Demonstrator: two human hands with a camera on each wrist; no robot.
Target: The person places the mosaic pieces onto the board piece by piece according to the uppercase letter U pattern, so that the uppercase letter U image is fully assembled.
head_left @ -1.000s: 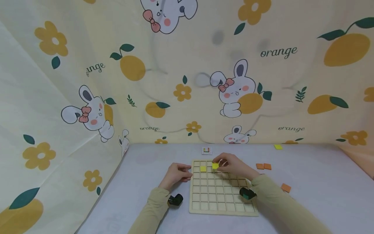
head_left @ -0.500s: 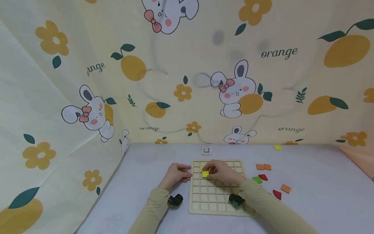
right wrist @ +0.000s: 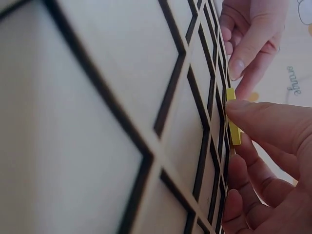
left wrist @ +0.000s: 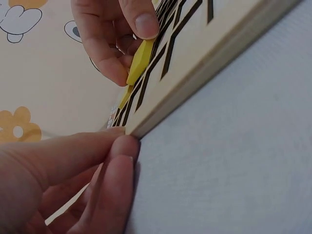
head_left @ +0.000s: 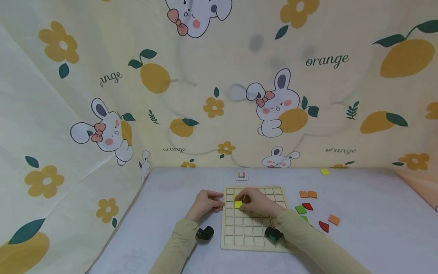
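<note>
White surface (head_left: pixel 137 228); on it, square pale-wood grid board (head_left: pixel 238 222). Left hand (head_left: pixel 204 204): grip loose, fingertips touching board's left edge. Right hand (head_left: pixel 259 202): grip narrow, pinching yellow square tile (head_left: pixel 238 205) at board's far-left cells; seated or not, can't tell. Right of board: red wedge-shaped tiles (head_left: pixel 323 227), orange square tiles (head_left: pixel 334 219), green tiles (head_left: pixel 301 209). Beyond: small printed card (head_left: pixel 242 176), cream bunny-print backdrop (head_left: pixel 205 64).
</note>
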